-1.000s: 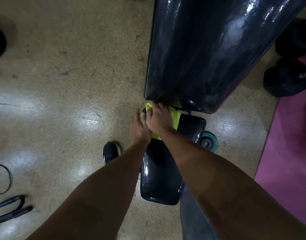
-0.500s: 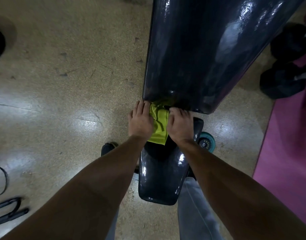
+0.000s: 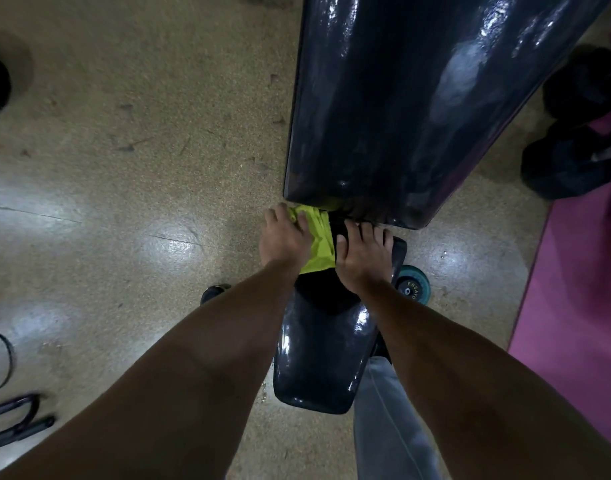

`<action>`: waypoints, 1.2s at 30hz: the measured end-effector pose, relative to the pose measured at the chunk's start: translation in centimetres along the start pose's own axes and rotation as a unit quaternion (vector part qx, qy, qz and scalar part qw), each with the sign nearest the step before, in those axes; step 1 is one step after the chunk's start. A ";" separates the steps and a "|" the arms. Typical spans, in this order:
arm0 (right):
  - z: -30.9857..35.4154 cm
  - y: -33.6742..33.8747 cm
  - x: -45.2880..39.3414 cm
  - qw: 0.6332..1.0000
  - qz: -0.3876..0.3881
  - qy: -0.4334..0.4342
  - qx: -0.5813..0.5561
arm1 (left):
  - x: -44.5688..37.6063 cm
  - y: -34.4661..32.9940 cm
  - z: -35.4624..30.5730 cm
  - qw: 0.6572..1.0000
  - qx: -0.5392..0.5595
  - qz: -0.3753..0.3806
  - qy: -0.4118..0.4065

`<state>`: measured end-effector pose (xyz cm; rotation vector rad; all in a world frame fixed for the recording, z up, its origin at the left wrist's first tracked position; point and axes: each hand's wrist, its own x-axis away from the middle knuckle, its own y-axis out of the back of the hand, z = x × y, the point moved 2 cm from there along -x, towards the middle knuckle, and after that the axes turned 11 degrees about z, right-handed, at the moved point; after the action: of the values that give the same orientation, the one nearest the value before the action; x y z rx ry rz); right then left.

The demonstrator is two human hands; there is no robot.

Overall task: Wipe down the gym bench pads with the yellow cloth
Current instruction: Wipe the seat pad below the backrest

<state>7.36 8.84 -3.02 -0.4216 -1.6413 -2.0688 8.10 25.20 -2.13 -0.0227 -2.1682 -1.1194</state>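
On the floor off to the left there's a pair of push-up handles (image 3: 14, 422). Left hand (image 3: 285, 239) presses flat on the yellow cloth (image 3: 317, 237), fingers straight, right at the far edge of the seat pad (image 3: 323, 351) under the back pad (image 3: 411, 109). Right hand (image 3: 364, 256) rests beside it, fingers spread. Both pads look shiny, so probably mostly wiped, with the gap left. Wheel (image 3: 412, 284) and pink mat (image 3: 574, 306) sit right.

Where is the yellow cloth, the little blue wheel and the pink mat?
yellow cloth (image 3: 317, 237), head view, on its crumpled middle between the two hands.
blue wheel (image 3: 412, 285), head view, on its dark hub beside the seat pad.
pink mat (image 3: 574, 306), head view, on its bare surface at the right.
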 end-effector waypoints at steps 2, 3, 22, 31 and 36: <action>0.0 0.2 -0.2 1.000 0.006 0.004 0.015 | 0.2 0.1 0.1 0.998 0.049 -0.002 0.024; 0.1 0.3 -0.3 1.000 0.010 0.008 0.020 | 0.3 0.1 0.3 0.997 0.072 0.001 0.035; 0.8 0.9 -0.3 0.998 0.035 0.003 0.059 | 11.6 -2.4 4.5 0.955 0.226 -0.012 0.194; 0.9 0.8 -0.2 0.998 0.032 0.001 0.062 | 15.9 -3.9 5.9 0.935 0.241 -0.021 0.259; 1.2 0.9 0.2 0.996 0.042 -0.011 0.072 | 17.7 -4.4 6.6 0.927 0.237 -0.008 0.291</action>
<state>7.62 9.84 -1.91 -0.4569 -1.7413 -1.8769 -10.60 22.23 2.40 0.4840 -1.8290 -0.4871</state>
